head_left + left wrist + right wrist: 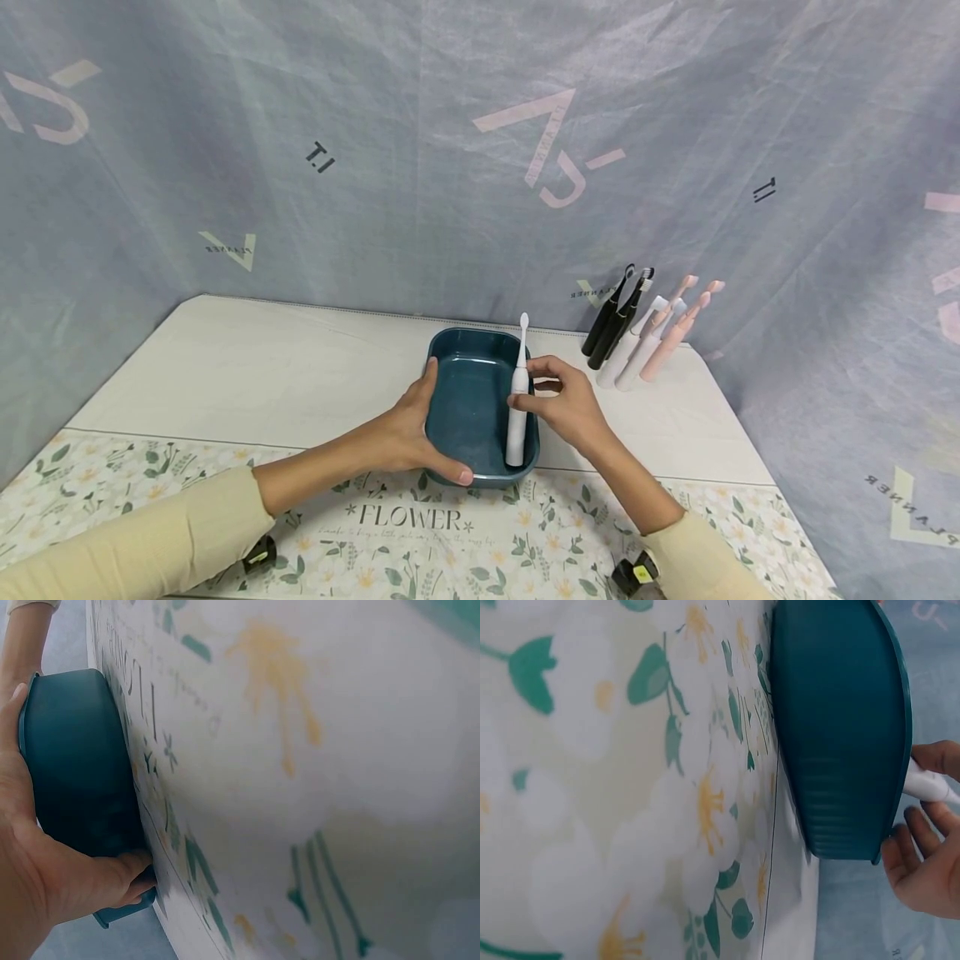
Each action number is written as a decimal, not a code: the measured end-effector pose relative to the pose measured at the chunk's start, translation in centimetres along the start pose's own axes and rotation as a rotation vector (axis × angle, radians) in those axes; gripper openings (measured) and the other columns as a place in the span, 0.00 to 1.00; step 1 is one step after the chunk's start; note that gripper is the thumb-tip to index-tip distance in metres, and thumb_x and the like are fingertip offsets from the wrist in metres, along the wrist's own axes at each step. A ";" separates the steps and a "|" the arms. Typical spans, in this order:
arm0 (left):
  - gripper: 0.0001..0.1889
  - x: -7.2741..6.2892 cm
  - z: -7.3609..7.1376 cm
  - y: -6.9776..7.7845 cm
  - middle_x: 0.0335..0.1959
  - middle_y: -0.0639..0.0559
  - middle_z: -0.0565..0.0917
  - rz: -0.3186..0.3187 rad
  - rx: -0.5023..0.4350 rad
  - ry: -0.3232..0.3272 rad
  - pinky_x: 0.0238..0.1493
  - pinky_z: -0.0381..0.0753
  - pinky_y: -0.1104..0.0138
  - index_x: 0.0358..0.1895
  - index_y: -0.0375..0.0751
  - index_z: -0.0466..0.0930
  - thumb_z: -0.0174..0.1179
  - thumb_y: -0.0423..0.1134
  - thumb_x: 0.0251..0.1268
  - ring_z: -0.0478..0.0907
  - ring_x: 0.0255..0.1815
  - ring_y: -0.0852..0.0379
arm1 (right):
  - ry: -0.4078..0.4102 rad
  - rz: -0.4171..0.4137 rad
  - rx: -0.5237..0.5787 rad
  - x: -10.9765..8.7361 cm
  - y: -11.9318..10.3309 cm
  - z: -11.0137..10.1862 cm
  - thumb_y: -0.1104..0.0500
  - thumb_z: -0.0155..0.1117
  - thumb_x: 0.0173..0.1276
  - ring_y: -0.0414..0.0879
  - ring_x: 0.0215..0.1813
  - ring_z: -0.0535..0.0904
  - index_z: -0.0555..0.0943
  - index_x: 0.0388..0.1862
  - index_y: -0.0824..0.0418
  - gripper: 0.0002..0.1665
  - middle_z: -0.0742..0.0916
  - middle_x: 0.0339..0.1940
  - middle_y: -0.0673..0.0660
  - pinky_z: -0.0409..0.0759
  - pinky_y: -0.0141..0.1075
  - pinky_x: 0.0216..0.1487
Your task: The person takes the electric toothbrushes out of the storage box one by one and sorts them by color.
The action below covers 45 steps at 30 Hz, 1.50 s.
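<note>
A white electric toothbrush (517, 417) is inside the dark teal tray (468, 417), along its right wall, brush head pointing away past the far rim. My right hand (568, 402) pinches its handle between thumb and fingers at the tray's right rim. In the right wrist view the white handle (924, 780) shows between the fingertips, beyond the tray wall (840, 735). My left hand (408, 433) grips the tray at its near left corner, thumb along the near rim. The left wrist view shows fingers of that hand (67, 877) curled against the tray's outer side (79, 765).
Several electric toothbrushes stand upright at the back right: black ones (617, 329), white ones (630, 358) and pink ones (663, 350). A flower-printed mat (420, 558) covers the table's front. Grey-blue curtains (420, 167) hang close behind and at both sides.
</note>
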<state>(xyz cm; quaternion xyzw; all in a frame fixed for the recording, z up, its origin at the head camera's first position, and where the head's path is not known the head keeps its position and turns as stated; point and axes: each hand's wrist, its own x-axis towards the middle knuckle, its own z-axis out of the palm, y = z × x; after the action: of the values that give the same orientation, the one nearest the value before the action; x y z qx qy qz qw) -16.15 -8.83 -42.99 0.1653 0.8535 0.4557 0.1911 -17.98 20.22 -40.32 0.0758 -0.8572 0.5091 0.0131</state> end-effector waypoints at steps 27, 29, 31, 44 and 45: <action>0.96 -0.2 -0.1 -0.2 0.97 0.39 0.30 0.007 0.000 0.002 0.90 0.54 0.29 0.93 0.58 0.16 0.94 0.67 0.37 0.35 0.98 0.33 | 0.054 -0.046 0.184 -0.5 -0.2 -1.4 0.66 0.86 0.65 0.36 0.50 0.92 0.88 0.61 0.66 0.26 0.95 0.52 0.61 0.90 0.30 0.58; 0.96 -0.2 -0.1 -0.2 0.97 0.39 0.29 0.010 -0.004 0.003 0.90 0.54 0.29 0.93 0.58 0.16 0.94 0.67 0.37 0.35 0.98 0.33 | 0.060 -0.054 0.193 -0.6 -0.3 -1.5 0.66 0.86 0.65 0.36 0.50 0.92 0.88 0.61 0.66 0.26 0.95 0.50 0.57 0.90 0.30 0.59; 0.96 -0.2 -0.1 -0.2 0.97 0.39 0.29 0.011 -0.008 0.003 0.90 0.54 0.29 0.93 0.58 0.16 0.94 0.67 0.36 0.35 0.98 0.33 | 0.065 -0.063 0.202 -0.7 -0.4 -1.7 0.66 0.86 0.65 0.36 0.49 0.93 0.88 0.61 0.66 0.26 0.95 0.49 0.53 0.90 0.30 0.58; 0.95 -0.3 -0.2 0.0 0.97 0.38 0.30 -0.001 0.009 0.002 0.89 0.56 0.29 0.93 0.60 0.16 0.94 0.66 0.37 0.36 0.97 0.32 | 0.108 -0.105 0.245 -0.8 -1.3 -3.3 0.71 0.83 0.66 0.34 0.50 0.92 0.85 0.62 0.70 0.26 0.94 0.44 0.38 0.91 0.31 0.58; 0.95 -0.3 -0.2 0.0 0.97 0.38 0.30 -0.003 0.009 0.000 0.89 0.56 0.29 0.93 0.60 0.16 0.94 0.66 0.37 0.36 0.97 0.32 | 0.113 -0.106 0.246 -0.9 -1.4 -3.5 0.71 0.83 0.67 0.34 0.50 0.92 0.85 0.62 0.71 0.26 0.94 0.44 0.37 0.91 0.30 0.58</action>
<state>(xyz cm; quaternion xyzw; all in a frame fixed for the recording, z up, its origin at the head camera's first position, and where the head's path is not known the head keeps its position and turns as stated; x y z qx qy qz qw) -15.95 -9.08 -42.82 0.1650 0.8558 0.4515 0.1908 -17.12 22.71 -37.56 0.0933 -0.7811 0.6124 0.0788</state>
